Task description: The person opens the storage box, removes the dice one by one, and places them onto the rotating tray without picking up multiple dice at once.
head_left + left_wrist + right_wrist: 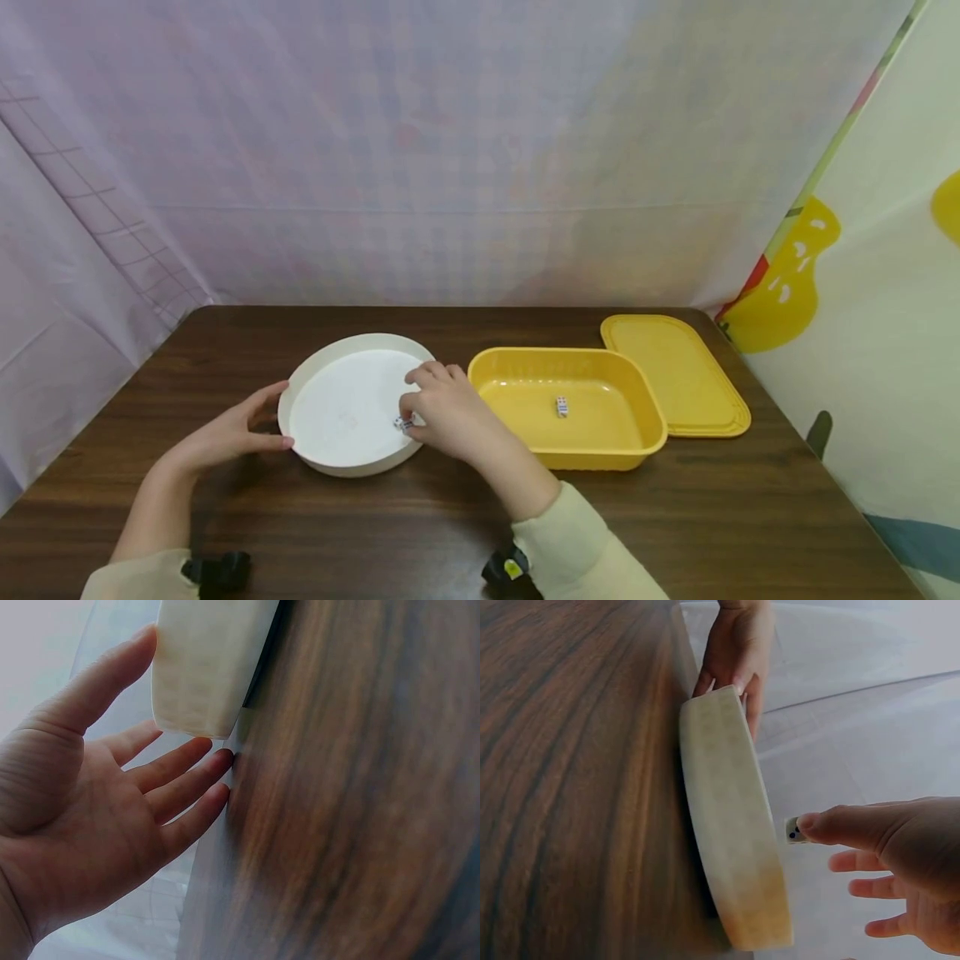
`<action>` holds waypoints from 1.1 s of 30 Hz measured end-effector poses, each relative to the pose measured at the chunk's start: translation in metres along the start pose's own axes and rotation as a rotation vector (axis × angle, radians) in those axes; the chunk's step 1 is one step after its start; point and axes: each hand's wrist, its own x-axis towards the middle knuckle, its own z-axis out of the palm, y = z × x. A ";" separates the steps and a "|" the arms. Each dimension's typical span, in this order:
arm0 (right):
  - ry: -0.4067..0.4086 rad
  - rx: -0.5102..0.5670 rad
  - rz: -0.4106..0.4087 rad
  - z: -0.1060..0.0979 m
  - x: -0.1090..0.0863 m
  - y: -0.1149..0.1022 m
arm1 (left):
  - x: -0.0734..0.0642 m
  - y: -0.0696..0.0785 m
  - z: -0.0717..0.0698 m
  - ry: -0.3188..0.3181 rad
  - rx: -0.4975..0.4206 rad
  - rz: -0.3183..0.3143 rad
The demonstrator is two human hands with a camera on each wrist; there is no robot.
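Note:
My left hand (232, 429) rests against the left side of a round white tray (345, 408), with thumb and extended fingers touching its outer wall. In the left wrist view, the left hand's fingers (184, 780) are spread below the pale tray wall (210, 667). Over the tray's right rim, my right hand (453, 412) pinches a small white die (793, 830) with dark dots between thumb and index finger. The head view shows white dice (403, 424) at those fingertips, partly hidden, so their number is unclear. Its other fingers are held loosely apart.
Right of the tray stands a yellow rectangular box (592, 458) with small white dice (562, 407) on its floor. A yellow lid (690, 383) lies behind and right of the box. All rest on a dark wooden table (720, 508), with a pale curtain (450, 150) behind.

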 end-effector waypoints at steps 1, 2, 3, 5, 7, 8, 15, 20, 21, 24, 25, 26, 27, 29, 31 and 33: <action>-0.005 -0.003 0.001 0.001 0.001 0.000 | 0.000 0.000 0.000 0.000 -0.001 -0.001; -0.006 -0.003 0.002 0.003 0.002 -0.001 | 0.000 0.000 0.000 0.000 0.000 -0.002; -0.009 -0.002 0.003 0.005 0.003 -0.001 | 0.000 0.000 0.000 0.000 -0.002 -0.003; -0.009 0.000 0.004 0.007 0.004 -0.001 | 0.000 0.000 0.001 -0.001 -0.003 -0.004; -0.009 0.000 0.005 0.009 0.005 -0.002 | 0.000 0.000 0.001 -0.001 -0.001 -0.005; -0.010 0.001 0.005 0.010 0.005 -0.003 | 0.000 -0.001 0.001 -0.001 0.001 -0.002; -0.006 -0.018 0.007 0.016 0.009 -0.006 | -0.001 -0.001 0.000 0.001 0.010 0.012; -0.013 -0.005 0.010 0.019 0.012 -0.007 | -0.001 -0.001 0.000 0.002 0.012 0.015; -0.016 -0.001 0.012 0.019 0.012 -0.008 | -0.001 -0.002 0.000 0.002 0.011 0.016; -0.020 0.001 0.017 0.021 0.013 -0.008 | -0.001 -0.002 0.000 0.001 0.008 0.018; -0.021 0.001 0.019 0.021 0.013 -0.008 | -0.001 -0.002 0.000 0.002 0.007 0.018; -0.021 0.002 0.020 0.021 0.013 -0.008 | -0.001 -0.002 0.000 0.002 0.007 0.017; -0.022 0.002 0.020 0.021 0.013 -0.008 | -0.001 -0.002 0.000 0.002 0.008 0.017; -0.023 0.004 0.021 0.021 0.013 -0.008 | -0.001 -0.002 0.000 0.003 0.009 0.017; -0.023 0.005 0.022 0.020 0.012 -0.008 | -0.001 -0.001 0.000 0.003 0.008 0.016; -0.020 0.007 0.021 0.019 0.011 -0.007 | 0.000 -0.001 0.000 0.004 0.010 0.014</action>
